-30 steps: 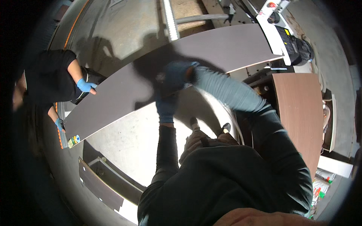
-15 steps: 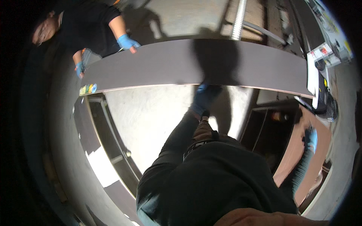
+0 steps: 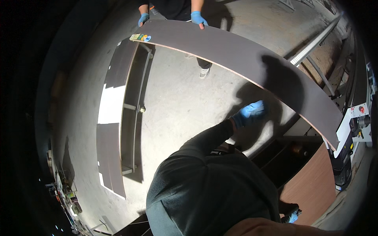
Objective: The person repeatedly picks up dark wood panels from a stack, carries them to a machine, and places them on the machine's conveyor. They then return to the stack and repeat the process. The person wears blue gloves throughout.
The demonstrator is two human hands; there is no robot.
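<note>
My left hand (image 3: pixel 251 113), in a blue glove, hangs over the pale floor just short of the near edge of a long dark grey board (image 3: pixel 232 53). It holds nothing I can see, fingers loosely extended. My right hand (image 3: pixel 292 216), also blue-gloved, is low by a reddish-brown wood-grain panel (image 3: pixel 311 183); my body partly covers it and its fingers are unclear. A co-worker's blue-gloved hands (image 3: pixel 198 19) (image 3: pixel 144 18) grip the board's far left edge. Colourful round stickers (image 3: pixel 142 37) mark its left corner, and its right end lies by a white machine part (image 3: pixel 343 128).
Left stands a low metal frame (image 3: pixel 134 108) carrying dark grey boards (image 3: pixel 108 137) and a white sheet (image 3: pixel 111 104). A ribbed conveyor rail (image 3: pixel 315 43) runs beyond the board at right. Dark equipment (image 3: pixel 344 157) stands beside the panel. The co-worker's shoe (image 3: pixel 204 73) shows under the board.
My left hand has come away from the board's near edge. My right hand has shifted down along the brown panel. The view has turned, so the board now slants down to the right.
</note>
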